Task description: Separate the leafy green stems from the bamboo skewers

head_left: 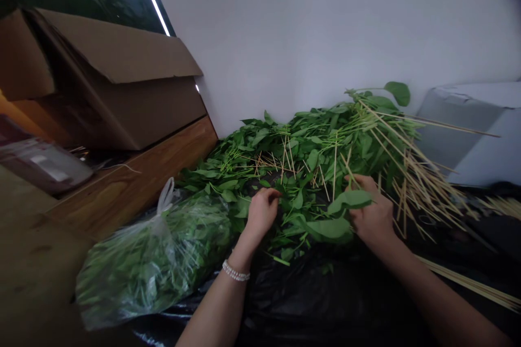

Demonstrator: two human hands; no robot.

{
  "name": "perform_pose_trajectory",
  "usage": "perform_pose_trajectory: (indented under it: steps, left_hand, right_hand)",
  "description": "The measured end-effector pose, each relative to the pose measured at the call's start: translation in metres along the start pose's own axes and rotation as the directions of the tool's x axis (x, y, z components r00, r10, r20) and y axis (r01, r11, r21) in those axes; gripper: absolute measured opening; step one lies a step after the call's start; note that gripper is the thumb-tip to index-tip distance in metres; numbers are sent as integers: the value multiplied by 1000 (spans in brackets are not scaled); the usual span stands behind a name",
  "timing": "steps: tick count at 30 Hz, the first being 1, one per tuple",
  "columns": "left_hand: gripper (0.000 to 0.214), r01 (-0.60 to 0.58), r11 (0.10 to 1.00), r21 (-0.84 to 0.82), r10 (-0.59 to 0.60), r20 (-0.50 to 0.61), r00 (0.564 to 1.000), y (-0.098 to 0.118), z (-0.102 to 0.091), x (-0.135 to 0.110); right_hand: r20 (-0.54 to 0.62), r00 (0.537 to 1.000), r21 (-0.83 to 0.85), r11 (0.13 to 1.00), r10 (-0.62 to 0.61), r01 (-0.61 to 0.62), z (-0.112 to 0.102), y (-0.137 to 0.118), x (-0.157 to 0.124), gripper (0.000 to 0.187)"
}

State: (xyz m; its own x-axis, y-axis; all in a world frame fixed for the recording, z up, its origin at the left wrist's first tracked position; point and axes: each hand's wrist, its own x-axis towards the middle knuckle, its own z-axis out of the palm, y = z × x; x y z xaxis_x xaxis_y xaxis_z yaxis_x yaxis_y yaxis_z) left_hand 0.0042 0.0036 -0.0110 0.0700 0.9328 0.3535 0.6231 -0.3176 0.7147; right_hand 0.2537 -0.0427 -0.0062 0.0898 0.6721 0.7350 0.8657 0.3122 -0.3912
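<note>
A big heap of green leafy stems (309, 152) lies on a black plastic sheet (325, 293), mixed with several thin bamboo skewers (407, 173). My left hand (261, 211), with a bead bracelet on the wrist, has its fingers curled into the leaves at the heap's near edge. My right hand (372, 211) is closed on a skewer with large green leaves (345, 200) on it, the leaves draped over my fingers. What the left fingers hold is hidden among the leaves.
A clear plastic bag of greens (154, 255) lies at the left on the sheet. An open cardboard box (118, 81) stands on a wooden ledge (134, 184) at the left. A grey-white box (476, 130) sits at the right by the white wall. More skewers (476, 284) lie at the right.
</note>
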Motion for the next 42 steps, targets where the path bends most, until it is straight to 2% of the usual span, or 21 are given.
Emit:
perform_pose_trajectory:
  steps: [2,4,7,9,12,15,18,20,22,25,30,35,37,42]
  left_hand:
    - [12,12,997,78,-13,20,1000,0,-4,-1]
    - [9,48,996,82,-55,83,995,0,-9,-1]
    - [28,99,992,72,-113,229,967,-2,-15,-3]
    - [32,107,991,75,-127,338,932,-5,-18,-4]
    - [23,61,995,79,-91,463,882,-9,-19,-5]
    - [11,-14,998,69,-22,496,868,-9,-19,-5]
    - [10,-53,998,15,41,444,895,-3,-18,-4]
    - [13,-37,997,-68,60,374,926,2,-16,-2]
    - [15,24,979,-200,39,301,953,6,-15,0]
    - [20,136,900,-415,-40,230,972,13,-15,3]
    - [25,219,756,-617,-114,206,972,21,-20,3]
    - [30,290,641,-711,-146,258,955,21,-17,2]
    - [31,289,622,-728,-176,230,957,19,-15,2]
    - [27,227,650,-726,-259,70,963,13,-13,5]
  right_hand:
    - [-22,999,28,999,28,-27,-2,-6,1,31]
    - [-18,999,53,997,48,-47,-4,-10,1,29]
    - [14,999,79,996,40,-41,-5,-11,1,30]
    - [25,1000,93,995,19,-21,-5,-11,0,32]
    - [-1,1000,83,997,8,-8,-4,-11,-1,31]
    - [-34,999,58,998,-35,37,-1,-12,0,29]
    - [-42,995,46,994,-93,95,1,-13,-1,27]
    - [-12,991,24,991,-135,135,4,-15,-3,26]
    - [44,978,-23,979,-204,205,7,-18,-5,27]
    - [155,941,-98,943,-301,318,12,-22,-10,27]
    - [289,908,-136,926,-303,353,19,-26,-17,29]
    - [327,891,-121,921,-315,370,20,-28,-19,29]
    - [315,893,-118,920,-322,374,20,-29,-19,28]
    - [255,903,-85,922,-345,377,20,-28,-18,25]
